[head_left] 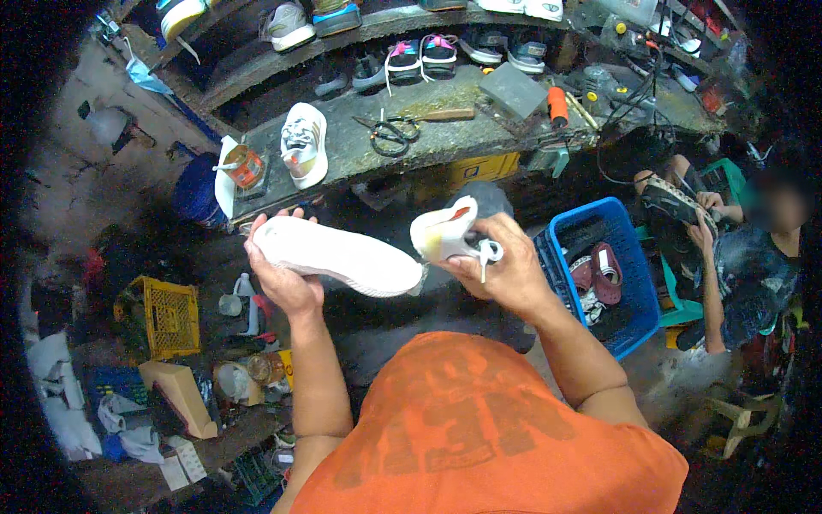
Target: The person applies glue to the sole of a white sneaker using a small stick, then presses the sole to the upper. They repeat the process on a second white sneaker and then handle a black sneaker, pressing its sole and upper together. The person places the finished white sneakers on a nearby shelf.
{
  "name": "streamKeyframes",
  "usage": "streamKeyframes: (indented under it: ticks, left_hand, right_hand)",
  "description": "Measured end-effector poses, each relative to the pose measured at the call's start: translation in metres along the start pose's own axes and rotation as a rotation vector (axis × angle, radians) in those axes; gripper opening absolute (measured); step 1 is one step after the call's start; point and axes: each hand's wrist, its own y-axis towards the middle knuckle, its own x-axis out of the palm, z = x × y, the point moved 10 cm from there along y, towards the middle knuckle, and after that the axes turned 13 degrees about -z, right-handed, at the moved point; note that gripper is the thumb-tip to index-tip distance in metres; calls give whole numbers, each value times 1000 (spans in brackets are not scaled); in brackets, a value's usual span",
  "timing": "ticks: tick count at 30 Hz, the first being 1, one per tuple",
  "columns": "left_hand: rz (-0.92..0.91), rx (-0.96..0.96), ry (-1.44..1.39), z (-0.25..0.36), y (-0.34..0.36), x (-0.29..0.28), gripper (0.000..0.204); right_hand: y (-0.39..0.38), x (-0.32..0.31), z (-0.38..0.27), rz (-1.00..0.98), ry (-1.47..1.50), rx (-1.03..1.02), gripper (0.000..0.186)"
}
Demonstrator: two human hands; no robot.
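My left hand (295, 287) is closed around one end of a white shoe sole (338, 257), held out flat in front of me. In my right hand (514, 272) is a white shoe upper (438, 233), gripped between thumb and fingers, with a lace loop hanging by them and a yellowish patch on its side. The sole's far end comes close to the upper; whether they touch I cannot tell. On the bench beyond stand a white sneaker (304, 146) and a jar of orange-brown stuff (247, 167) with a stick in it. Black-handled scissors (391, 135) lie nearby.
Shelves (368, 38) with several shoes rise behind the workbench (351, 167). At right stands a blue basket (638, 334) holding shoes; beyond it a person (719, 248) handles a dark shoe. A yellow crate (171, 317) and a cardboard box (180, 398) are at left.
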Motion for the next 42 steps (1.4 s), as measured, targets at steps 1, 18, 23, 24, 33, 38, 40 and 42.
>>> streamKeyframes:
  ticks: [1, 18, 23, 24, 33, 38, 40, 42]
  left_hand:
    - [22, -58, -44, -9, -3, -10, 58]
    - [129, -713, -55, -28, -142, -198, 55]
    - [-14, -609, 121, 0, -148, -169, 101]
    - [4, -600, 145, 1, -149, -167, 100]
    - [-137, -316, 651, 1, -81, -102, 86]
    - [-261, -354, 879, -54, -41, -45, 82]
    - [-445, -290, 1071, -76, -30, -10, 81]
    - [-611, -195, 1173, -96, -25, 27, 76]
  right_hand:
    - [1, -10, -1, 28, -36, -23, 47]
    - [219, 25, 36, -265, -977, -473, 47]
    - [221, 34, 52, -190, -660, -403, 53]
    - [214, 28, 55, -134, -575, -373, 52]
    - [61, 14, 117, 62, -227, -90, 23]
    - [12, 66, 150, -54, -378, 32, 33]
    - [7, 65, 157, 51, -313, 47, 30]
    - [7, 67, 156, 75, -319, 4, 29]
